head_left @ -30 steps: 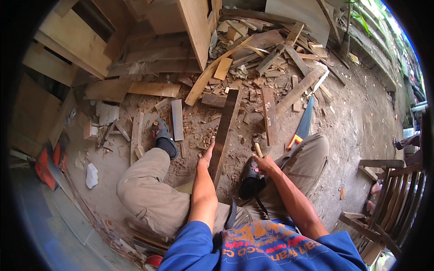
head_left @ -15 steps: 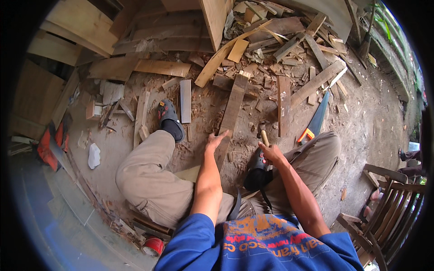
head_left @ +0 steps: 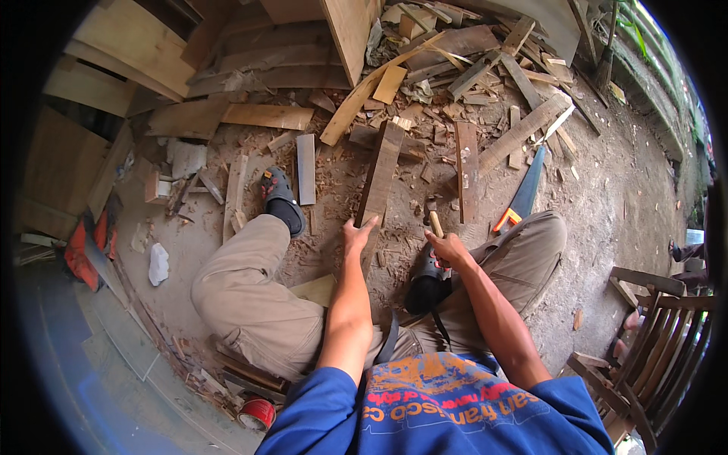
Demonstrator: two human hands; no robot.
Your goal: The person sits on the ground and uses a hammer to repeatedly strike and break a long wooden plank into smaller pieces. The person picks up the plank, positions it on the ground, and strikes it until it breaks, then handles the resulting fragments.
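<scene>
My left hand [head_left: 358,234] grips the near part of a long brown wooden board [head_left: 384,163], its thumb along the edge. The board slopes away from me, and its far end [head_left: 394,127] lies over another dark piece of wood among the scraps. My right hand [head_left: 449,249] is closed around the pale wooden handle of a hammer [head_left: 435,224]. The hammer's dark head [head_left: 431,203] points away from me, over my right shoe and apart from the board.
Right of the hammer lies a handsaw [head_left: 523,191] with an orange handle. A short board [head_left: 466,174] stands beyond it, before a heap of scrap wood [head_left: 485,64]. Wood chips cover the ground. A slatted wooden chair [head_left: 660,341] is at right, a red can [head_left: 256,413] at lower left.
The board has turned in my left hand, so a side face shows beside its broad face. The hammer's head has tilted, while my right hand stays around the handle.
</scene>
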